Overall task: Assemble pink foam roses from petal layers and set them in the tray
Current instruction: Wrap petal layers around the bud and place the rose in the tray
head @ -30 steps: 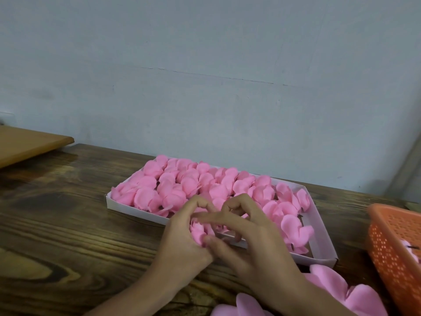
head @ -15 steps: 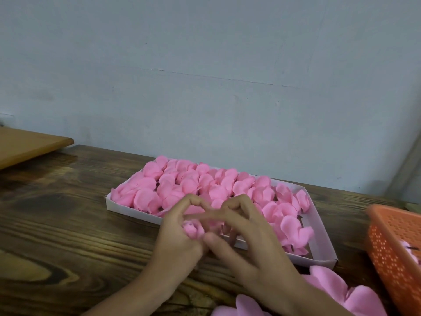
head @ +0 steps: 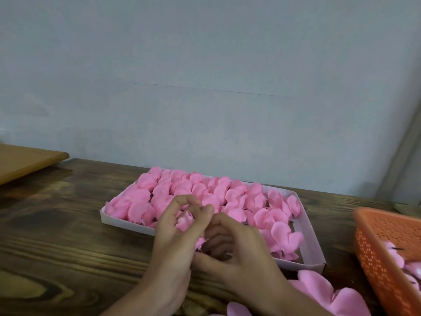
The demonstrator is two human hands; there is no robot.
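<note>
A pale blue-grey wall [head: 205, 65] fills the upper half of the view, and a thin crack line is seen running across it. Below it, a dark, strongly grained wooden table [head: 57, 236] is spread across the frame. A shallow white tray [head: 311, 233] is set on the table near the wall and is packed with finished pink foam roses [head: 182, 188]; only a strip at its right end is left bare. At the right edge an orange perforated basket [head: 373, 247] is cut off by the frame, and a few pink pieces are glimpsed inside it but are too blurred to be made out. At the far left, only the corner of a tan wooden board [head: 22, 160] is shown. Loose pink petal layers [head: 319, 286] are laid on the table in front of the tray, partly hidden by the right forearm and cropped at the bottom edge. The left hand [head: 173, 238] is held over the tray's near rim, its fingers curled round a small pink rose bud [head: 185, 221], which is mostly covered by them. The right hand [head: 241, 254] is pressed close beside it with fingers curled toward the bud's lower edge; its fingertips are hidden, so it cannot be told whether the bud is pinched there.
</note>
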